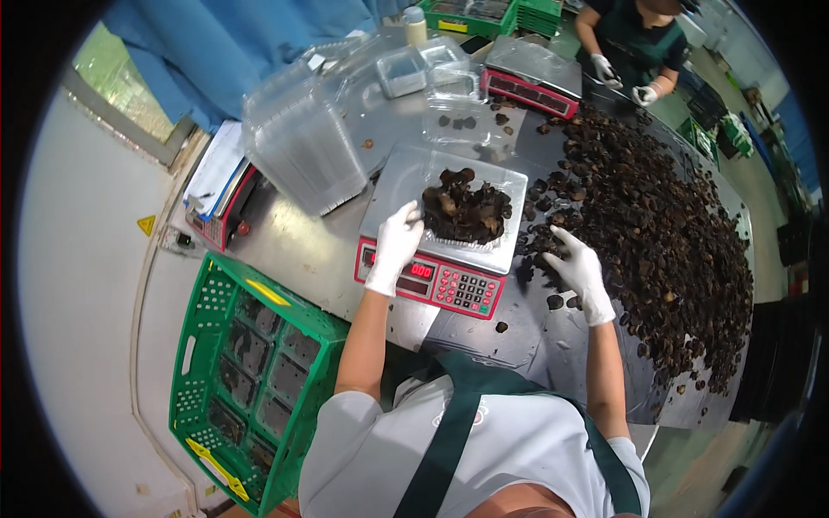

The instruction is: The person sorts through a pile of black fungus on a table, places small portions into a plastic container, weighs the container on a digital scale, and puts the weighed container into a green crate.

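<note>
A clear plastic tray [485,245] heaped with dark, curled mushrooms [467,210] that look like wood ear sits on the steel pan of a red-edged digital scale [430,285]. My left hand [399,248], in a white glove, is at the tray's left side with its fingers extended toward the rim; no mushroom shows in it. To the right of the scale, my gloved right hand [583,274] is held with fingers apart over the near-left fringe of a large mushroom pile [661,250]. Nothing is visible in its grasp.
Tall nested clear trays [302,142] stand left of the scale. A green crate [332,345] of filled packs is at the lower left. Beyond are a second scale [531,79], loose trays [402,72] and a co-worker's gloved hands [643,95]. A clipboard [214,168] lies far left.
</note>
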The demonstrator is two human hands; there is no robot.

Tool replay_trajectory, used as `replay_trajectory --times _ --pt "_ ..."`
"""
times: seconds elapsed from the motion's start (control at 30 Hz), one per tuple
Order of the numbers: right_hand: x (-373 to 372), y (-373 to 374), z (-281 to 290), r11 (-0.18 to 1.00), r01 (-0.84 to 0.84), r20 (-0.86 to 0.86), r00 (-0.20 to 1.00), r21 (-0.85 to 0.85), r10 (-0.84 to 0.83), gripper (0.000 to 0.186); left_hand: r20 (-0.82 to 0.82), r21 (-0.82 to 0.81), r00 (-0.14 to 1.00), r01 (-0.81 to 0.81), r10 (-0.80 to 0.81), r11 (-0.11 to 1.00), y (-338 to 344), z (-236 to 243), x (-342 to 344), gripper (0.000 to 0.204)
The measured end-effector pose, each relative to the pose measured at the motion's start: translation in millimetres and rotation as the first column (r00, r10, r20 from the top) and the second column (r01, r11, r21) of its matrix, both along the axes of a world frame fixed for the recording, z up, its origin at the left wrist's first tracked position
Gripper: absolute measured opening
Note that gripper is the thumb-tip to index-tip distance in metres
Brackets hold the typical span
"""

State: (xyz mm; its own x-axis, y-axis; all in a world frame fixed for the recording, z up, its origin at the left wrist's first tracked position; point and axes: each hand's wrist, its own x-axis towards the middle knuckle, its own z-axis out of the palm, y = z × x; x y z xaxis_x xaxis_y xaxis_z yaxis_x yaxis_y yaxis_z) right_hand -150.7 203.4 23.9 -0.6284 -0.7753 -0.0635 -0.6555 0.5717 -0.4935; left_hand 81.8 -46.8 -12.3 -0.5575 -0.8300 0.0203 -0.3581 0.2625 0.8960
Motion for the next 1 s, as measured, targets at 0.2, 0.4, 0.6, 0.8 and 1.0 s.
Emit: replay_trajectory --times 0.2,0.4,0.6,0.8,1.0 --pt "16.1 -71.5 1.5 0.953 -0.175 -0.117 0.982 -0.246 0.15 0.063 0.1 -0.02 0.995 0.004 -0.002 1.0 32.0 14.8 5.3 0.045" --pt "0.7 -50.4 -3.8 0.845 0.049 0.036 0.999 -0.533 -0.036 0.021 0.02 -0.049 0.996 -0.084 0.085 0.995 11.9 9.9 12.4 0.044" --pt "-26.8 17.1 -0.8 0.985 0.169 0.087 0.981 0.045 -0.172 0.046 -0.126 0.076 0.976 -0.168 0.176 0.983 -31.5 21.3 6.3 0.044" --pt "-36.4 44.5 -27.4 0.964 0.251 0.236 0.946 -0.091 -0.224 0.042 -0.259 0.377 0.963 0.031 0.074 0.926 -71.2 28.2 -36.3 0.056" --pt "-24.0 18.2 -17.6 0.96 0.202 0.36 0.925 -0.195 -0.122 0.038 -0.211 0.5 0.975 0.173 -0.075 0.849 -89.4 20.6 -79.2 0.051"
